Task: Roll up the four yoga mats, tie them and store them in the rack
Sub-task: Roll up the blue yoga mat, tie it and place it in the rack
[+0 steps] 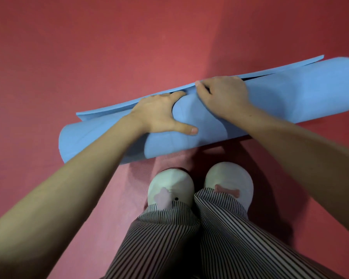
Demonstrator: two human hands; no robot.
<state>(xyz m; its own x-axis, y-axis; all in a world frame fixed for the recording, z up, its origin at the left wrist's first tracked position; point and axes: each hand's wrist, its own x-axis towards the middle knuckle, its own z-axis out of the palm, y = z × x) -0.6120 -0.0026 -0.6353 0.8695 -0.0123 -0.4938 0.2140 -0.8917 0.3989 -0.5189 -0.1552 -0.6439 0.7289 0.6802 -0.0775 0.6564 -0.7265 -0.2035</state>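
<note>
A blue yoga mat (290, 97) lies almost fully rolled across the red floor, slanting up to the right. Its last loose flap (101, 113) sticks out along the far side of the roll. My left hand (161, 115) sits on the middle of the roll, thumb spread toward me and fingers curled over the top into the gap under the flap. My right hand (224, 95) is right beside it, fingers curled on the roll at the flap's edge. The roll dents under both hands.
My feet in white slippers (229, 178) stand just behind the roll, on a paler pinkish-red mat (109, 208) that runs toward me. Red floor (89, 47) spreads beyond the roll, with a seam (216, 37) at the upper right.
</note>
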